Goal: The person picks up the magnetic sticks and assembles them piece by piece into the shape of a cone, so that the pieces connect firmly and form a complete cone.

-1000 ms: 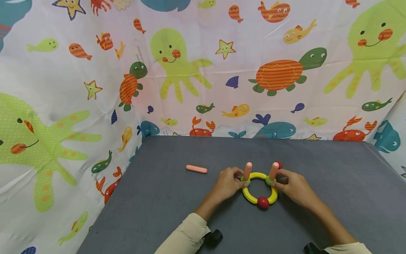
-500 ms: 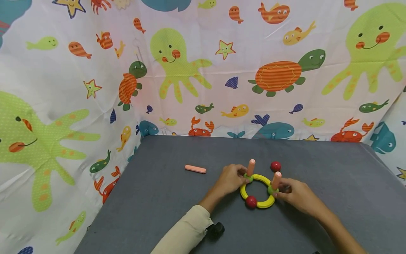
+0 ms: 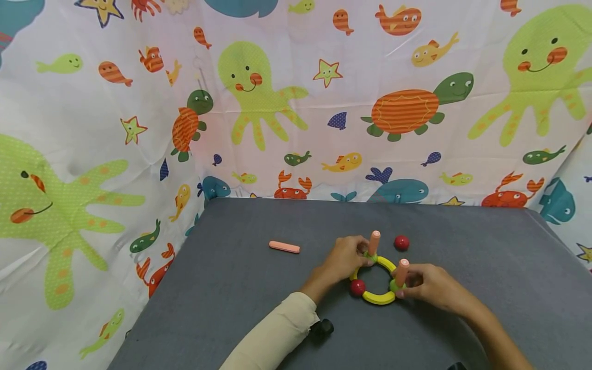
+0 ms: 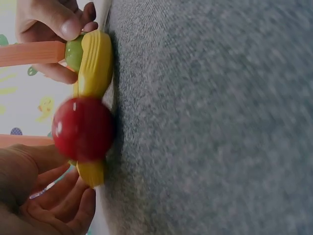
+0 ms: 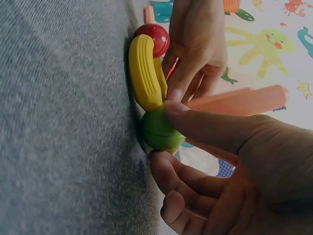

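On the grey table lies a ring of yellow curved pieces joined by balls. A red ball sits at its left side, large in the left wrist view. Two salmon sticks, one at the back and one at the right, stand up from green balls in the ring. My left hand pinches the ring at the back green ball. With thumb and fingers, my right hand pinches the right green ball. Fingers partly hide both green balls.
A loose red ball rests on the table behind the ring. Further left lies a loose salmon stick. A sea-animal printed cloth hangs along the back and left of the grey table.
Both hands have turned the ring clockwise as seen from above. Its red ball went from front to left, the left stick moved rightward and back, and the right stick came nearer.
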Available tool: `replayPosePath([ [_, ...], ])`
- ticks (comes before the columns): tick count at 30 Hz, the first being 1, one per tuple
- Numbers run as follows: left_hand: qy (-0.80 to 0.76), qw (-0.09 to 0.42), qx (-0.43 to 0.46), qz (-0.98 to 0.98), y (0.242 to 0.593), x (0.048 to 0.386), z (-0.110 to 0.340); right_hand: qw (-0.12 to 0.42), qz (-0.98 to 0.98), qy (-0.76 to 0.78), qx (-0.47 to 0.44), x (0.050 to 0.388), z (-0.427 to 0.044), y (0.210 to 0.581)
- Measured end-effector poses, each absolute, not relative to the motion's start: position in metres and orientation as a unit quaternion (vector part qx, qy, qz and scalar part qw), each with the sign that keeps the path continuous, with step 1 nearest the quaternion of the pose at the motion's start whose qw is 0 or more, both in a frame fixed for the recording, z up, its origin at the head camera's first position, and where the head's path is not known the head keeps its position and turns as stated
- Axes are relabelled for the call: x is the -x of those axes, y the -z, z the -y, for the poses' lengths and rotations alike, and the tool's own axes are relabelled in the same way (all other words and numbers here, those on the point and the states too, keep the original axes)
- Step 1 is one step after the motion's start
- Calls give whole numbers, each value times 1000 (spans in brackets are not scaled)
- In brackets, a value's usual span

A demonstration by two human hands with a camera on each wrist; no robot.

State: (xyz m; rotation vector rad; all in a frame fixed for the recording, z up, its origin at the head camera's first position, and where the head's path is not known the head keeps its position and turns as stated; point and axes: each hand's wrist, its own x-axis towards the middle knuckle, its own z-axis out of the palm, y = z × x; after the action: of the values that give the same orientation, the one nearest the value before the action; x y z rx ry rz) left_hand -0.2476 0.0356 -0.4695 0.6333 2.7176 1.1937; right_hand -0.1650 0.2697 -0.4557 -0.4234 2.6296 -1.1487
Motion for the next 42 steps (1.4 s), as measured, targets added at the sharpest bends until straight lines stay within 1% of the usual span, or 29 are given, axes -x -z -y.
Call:
replayPosePath([
  [9,-406,67,-228,-883,469,248,-41,164,-871,430,173,163,-266,456],
  [18,-418,79,-241,-872,472,246,-41,167,-875,415,185,163,-261,458],
  [22,-436,65,-240,-865,475,242,-36,177,-874,415,182,164,-262,459],
  [29,-459,12,-229,-858,474,233,-18,181,-871,416,186,164,-262,459],
  [36,-495,8,-198,-846,464,226,8,199,-872,411,177,166,-265,457],
  [42,-513,5,-174,-841,463,222,32,198,-873,408,180,166,-265,458],
])
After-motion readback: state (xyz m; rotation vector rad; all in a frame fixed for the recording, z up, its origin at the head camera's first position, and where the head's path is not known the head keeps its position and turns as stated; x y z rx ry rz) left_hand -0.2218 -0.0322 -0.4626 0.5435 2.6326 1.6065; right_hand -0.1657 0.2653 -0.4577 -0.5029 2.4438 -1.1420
